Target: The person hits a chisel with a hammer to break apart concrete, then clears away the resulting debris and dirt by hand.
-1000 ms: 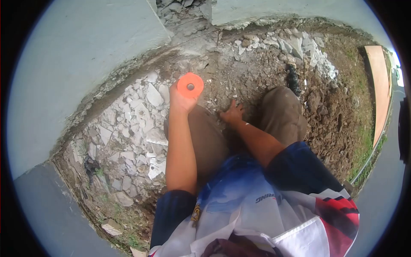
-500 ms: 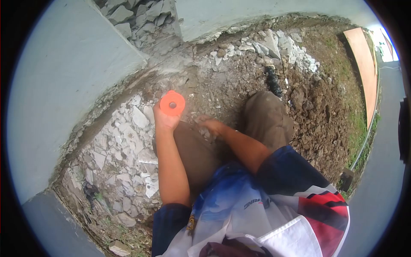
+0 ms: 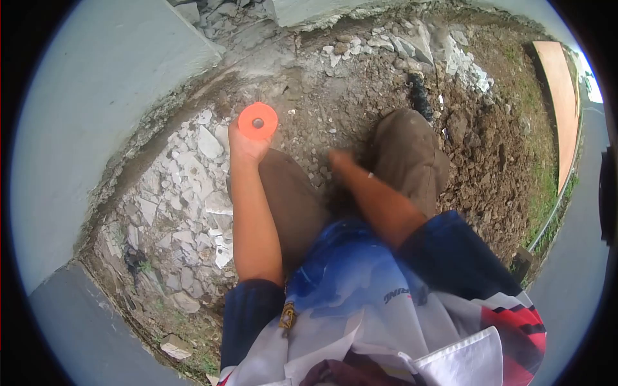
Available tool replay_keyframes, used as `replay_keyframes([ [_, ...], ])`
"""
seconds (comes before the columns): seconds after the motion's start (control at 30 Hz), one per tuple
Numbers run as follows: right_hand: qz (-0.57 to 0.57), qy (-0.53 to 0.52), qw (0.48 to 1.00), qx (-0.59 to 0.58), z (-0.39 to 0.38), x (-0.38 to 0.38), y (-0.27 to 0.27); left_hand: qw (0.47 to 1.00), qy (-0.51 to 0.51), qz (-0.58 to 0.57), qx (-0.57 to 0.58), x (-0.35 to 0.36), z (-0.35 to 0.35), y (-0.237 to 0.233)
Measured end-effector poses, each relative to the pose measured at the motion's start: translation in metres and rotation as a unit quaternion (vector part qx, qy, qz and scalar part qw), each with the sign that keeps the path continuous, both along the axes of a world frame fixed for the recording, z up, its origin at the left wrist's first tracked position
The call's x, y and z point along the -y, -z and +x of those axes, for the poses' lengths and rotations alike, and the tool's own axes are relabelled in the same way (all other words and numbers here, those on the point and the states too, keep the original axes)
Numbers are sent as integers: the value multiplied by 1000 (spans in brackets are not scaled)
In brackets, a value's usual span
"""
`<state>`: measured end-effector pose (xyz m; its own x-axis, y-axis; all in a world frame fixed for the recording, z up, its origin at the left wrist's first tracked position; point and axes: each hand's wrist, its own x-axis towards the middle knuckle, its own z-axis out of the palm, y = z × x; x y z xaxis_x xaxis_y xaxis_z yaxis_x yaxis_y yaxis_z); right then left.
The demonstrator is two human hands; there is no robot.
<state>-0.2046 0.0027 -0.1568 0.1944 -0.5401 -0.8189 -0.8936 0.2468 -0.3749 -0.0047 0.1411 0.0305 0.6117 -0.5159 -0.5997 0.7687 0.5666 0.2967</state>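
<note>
My left hand point(image 3: 250, 148) is closed beneath a round orange disc with a grey metal centre, which looks like the hand guard of a chisel point(image 3: 258, 121) seen end-on. Its shaft is hidden behind the disc. Between my knees, my right hand point(image 3: 341, 159) is smeared by motion; its fingers and anything in them cannot be made out. Bare, rubble-strewn soil point(image 3: 315, 122) lies below both hands.
Broken white rubble point(image 3: 187, 174) heaps along the left wall point(image 3: 122, 109). More chunks point(image 3: 412, 45) lie at the far wall. Near my right knee point(image 3: 412, 154), a black wrapped pipe point(image 3: 419, 95) sticks out of loose soil. A plank point(image 3: 559, 109) stands at right.
The view has tilted, so the ground and walls sit higher. My left hand with the orange-guarded chisel appears higher in view. My right hand has moved right, toward the right knee.
</note>
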Motion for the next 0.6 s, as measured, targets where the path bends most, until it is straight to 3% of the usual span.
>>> replay_keyframes([
  [0.13,-7,73,990,-124,-12,-60,-45,999,8,16,31,-2,0,0],
  [0.23,35,-30,987,-154,4,-83,-51,1000,7,17,-8,0,2,1],
  [0.4,71,-101,991,-42,-6,-83,3,1000,0,20,-24,3,4,-2],
  [0.5,100,-20,993,65,-15,-71,-22,999,-3,15,-32,6,2,0],
  [0.6,202,94,966,134,-4,-67,-17,1000,1,13,-28,7,5,0],
])
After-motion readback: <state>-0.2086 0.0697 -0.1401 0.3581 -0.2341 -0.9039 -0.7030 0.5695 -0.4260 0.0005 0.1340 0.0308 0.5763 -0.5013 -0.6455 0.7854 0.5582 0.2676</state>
